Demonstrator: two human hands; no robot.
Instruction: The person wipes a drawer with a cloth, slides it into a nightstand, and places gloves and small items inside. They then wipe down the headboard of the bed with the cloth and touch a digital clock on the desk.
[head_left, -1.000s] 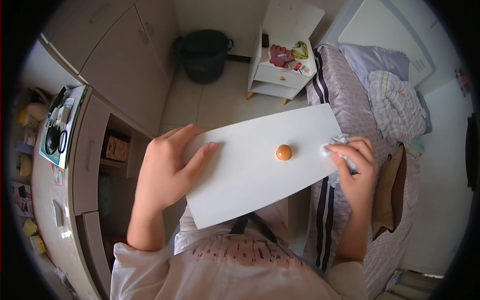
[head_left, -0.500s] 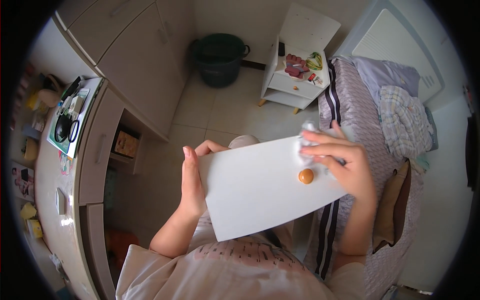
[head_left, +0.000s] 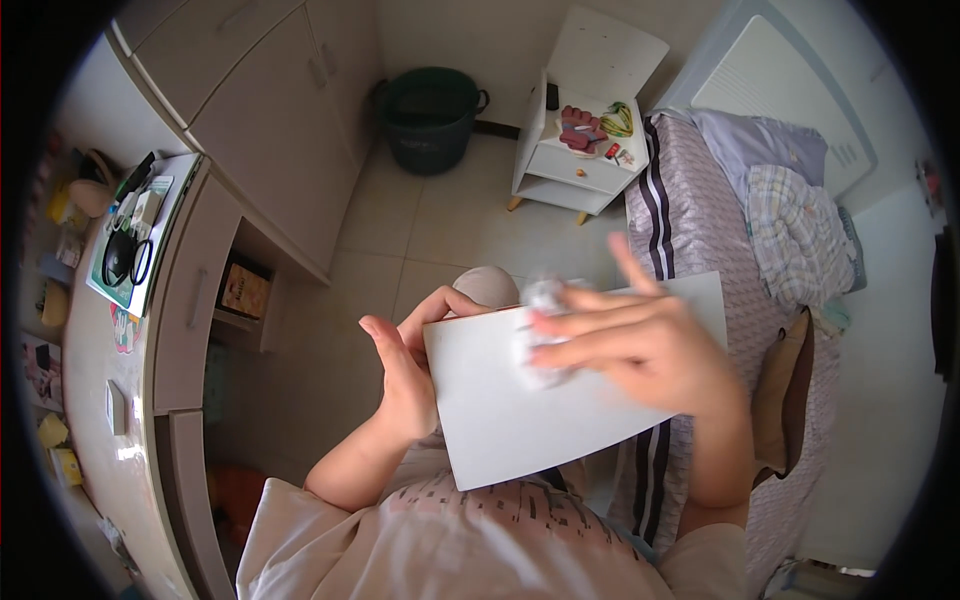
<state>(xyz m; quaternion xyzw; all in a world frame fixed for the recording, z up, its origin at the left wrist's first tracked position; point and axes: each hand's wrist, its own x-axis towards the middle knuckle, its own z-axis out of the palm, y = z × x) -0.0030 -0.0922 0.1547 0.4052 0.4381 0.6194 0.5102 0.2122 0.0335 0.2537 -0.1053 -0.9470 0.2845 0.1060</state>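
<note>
Carrying the wad [head_left: 541,352] leftward, the right hand [head_left: 665,350] crosses the panel [head_left: 510,425].

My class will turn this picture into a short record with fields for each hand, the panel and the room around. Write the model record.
Left hand: at the panel's left end, thumb raised
Right hand: blurred, fingers on a white wad over the panel
Wad material: cloth or paper, cannot tell
Panel: white, flat, tilted
Floor: dark green tub beside the tall cupboards
Bedside cabinet: white, reddish gloves on top
Bed: on the right, dark-striped cover
</note>
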